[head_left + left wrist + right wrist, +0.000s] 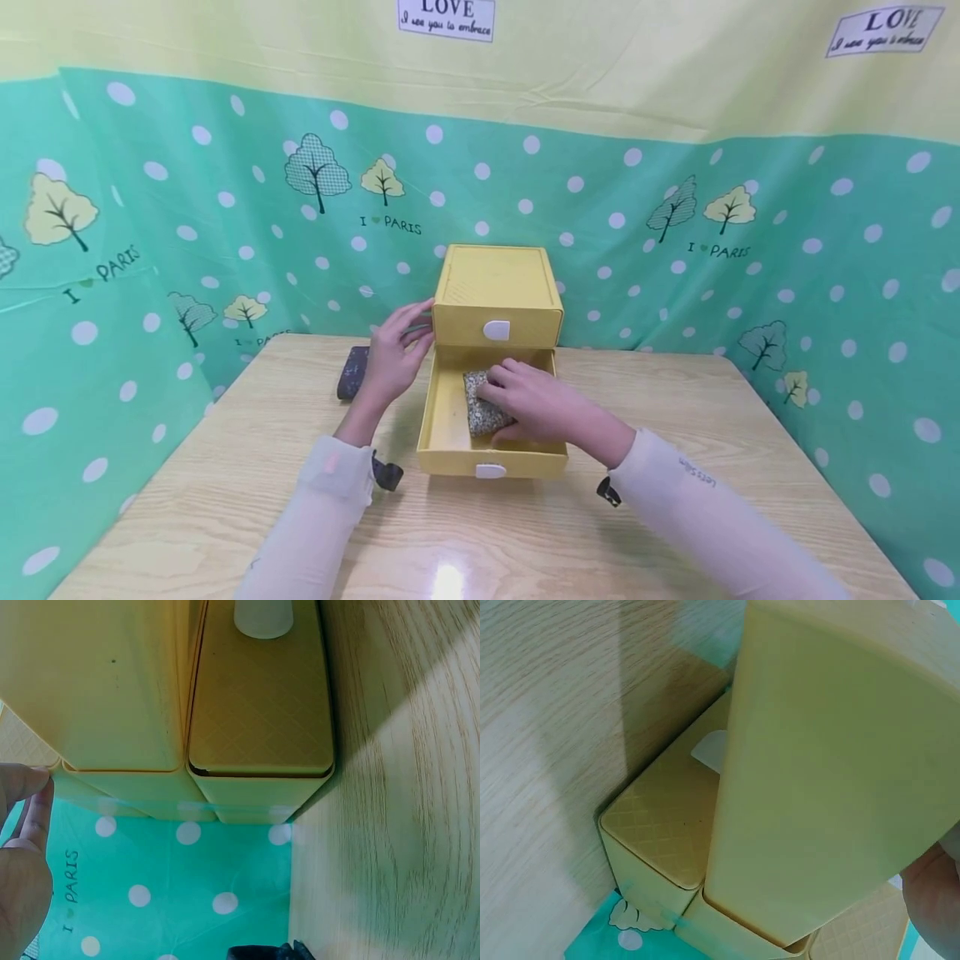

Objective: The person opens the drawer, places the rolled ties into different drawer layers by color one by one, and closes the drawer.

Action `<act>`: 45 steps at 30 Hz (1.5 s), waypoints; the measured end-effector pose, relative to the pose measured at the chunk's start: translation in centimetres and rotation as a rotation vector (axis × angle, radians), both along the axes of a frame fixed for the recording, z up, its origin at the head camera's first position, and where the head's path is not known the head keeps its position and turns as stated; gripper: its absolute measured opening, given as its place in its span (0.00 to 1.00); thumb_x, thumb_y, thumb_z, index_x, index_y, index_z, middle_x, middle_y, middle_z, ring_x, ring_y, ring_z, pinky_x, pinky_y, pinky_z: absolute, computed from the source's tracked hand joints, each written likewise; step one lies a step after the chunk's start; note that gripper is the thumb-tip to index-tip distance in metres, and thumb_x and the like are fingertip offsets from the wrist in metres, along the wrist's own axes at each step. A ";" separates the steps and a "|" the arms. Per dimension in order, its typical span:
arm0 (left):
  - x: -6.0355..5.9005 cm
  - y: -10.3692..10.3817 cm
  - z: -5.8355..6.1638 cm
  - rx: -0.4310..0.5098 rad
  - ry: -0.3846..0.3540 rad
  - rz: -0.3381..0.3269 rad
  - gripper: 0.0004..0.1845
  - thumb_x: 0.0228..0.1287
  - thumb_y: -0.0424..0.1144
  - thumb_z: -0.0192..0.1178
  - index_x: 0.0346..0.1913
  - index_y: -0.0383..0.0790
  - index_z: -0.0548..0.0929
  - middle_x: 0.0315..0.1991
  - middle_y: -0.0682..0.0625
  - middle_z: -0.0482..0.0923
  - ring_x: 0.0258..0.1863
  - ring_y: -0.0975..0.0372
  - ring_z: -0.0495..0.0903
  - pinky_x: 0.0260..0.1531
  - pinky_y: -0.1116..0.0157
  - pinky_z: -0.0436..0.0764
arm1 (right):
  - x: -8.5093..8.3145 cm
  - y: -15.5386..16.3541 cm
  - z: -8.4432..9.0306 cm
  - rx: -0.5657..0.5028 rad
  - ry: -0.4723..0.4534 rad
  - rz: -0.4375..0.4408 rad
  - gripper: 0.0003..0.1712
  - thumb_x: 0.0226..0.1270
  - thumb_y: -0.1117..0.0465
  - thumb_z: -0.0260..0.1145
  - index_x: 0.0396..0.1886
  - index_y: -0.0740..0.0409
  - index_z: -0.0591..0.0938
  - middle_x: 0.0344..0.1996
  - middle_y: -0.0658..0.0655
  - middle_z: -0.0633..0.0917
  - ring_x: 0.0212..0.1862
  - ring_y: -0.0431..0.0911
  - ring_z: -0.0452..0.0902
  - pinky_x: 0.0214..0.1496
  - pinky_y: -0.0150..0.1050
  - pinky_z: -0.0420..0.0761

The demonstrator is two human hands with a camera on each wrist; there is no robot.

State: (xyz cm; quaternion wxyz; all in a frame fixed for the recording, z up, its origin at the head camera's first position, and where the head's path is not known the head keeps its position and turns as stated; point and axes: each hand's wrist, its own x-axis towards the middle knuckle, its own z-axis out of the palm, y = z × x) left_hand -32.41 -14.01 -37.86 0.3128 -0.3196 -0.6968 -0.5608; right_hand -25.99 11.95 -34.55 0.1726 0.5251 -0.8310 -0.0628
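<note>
A speckled pouch (480,406) is held by the right hand (528,404), whose fingers are curled over its right side; the pouch is lying inside the lower drawer (450,454), which is pulled out toward the person. The left hand (393,354) is placed with straight, relaxed fingers against the left front corner of the yellow drawer box (497,287), and nothing is gripped by it. The upper drawer (497,330) is seen closed. A dark pouch (352,372) is lying on the wooden table (675,433), just left of the left hand.
</note>
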 end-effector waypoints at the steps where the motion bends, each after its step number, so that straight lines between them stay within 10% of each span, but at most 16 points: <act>1: 0.0 0.0 0.0 -0.001 0.001 0.001 0.31 0.60 0.13 0.62 0.67 0.32 0.77 0.62 0.36 0.76 0.54 0.45 0.83 0.58 0.57 0.87 | 0.0 0.0 0.1 0.002 -0.001 0.008 0.35 0.57 0.37 0.77 0.55 0.55 0.81 0.43 0.52 0.79 0.43 0.47 0.73 0.45 0.37 0.82; 27: -0.1 -0.1 0.0 0.009 0.006 -0.010 0.31 0.61 0.13 0.62 0.67 0.31 0.77 0.62 0.36 0.76 0.54 0.44 0.83 0.58 0.57 0.87 | 1.5 0.4 1.7 -0.145 0.191 0.165 0.21 0.68 0.43 0.71 0.47 0.53 0.85 0.40 0.50 0.84 0.40 0.46 0.78 0.38 0.35 0.82; 45: 0.0 0.0 0.0 0.005 0.013 -0.019 0.30 0.61 0.14 0.62 0.67 0.31 0.77 0.62 0.37 0.77 0.55 0.45 0.82 0.58 0.54 0.87 | 4.3 -0.3 -0.2 -0.165 0.479 0.274 0.18 0.64 0.47 0.70 0.47 0.53 0.85 0.42 0.51 0.85 0.43 0.47 0.79 0.41 0.35 0.84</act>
